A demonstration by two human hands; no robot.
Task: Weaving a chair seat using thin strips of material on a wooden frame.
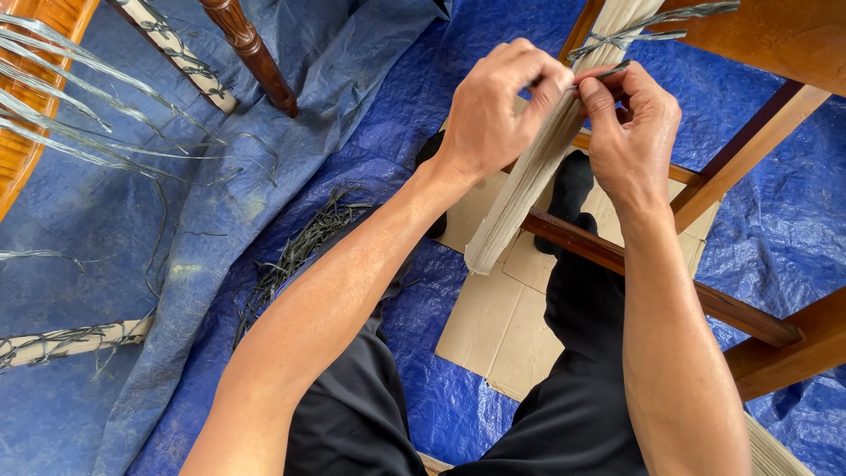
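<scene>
Both sets of fingertips pinch one thin grey twisted strand (599,76), closed tight on it. The left hand (493,110) grips its near end; the right hand (630,132) grips just beside it. The strand sits against a pale bundle of flat fibre strips (520,189) leaning on a wooden frame (749,150). Below lies flattened cardboard (493,326) on a blue tarp (370,97), which carries everything. A loose pile of dark strand offcuts (295,256) rests toward the tarp's left side. No container is in view.
</scene>
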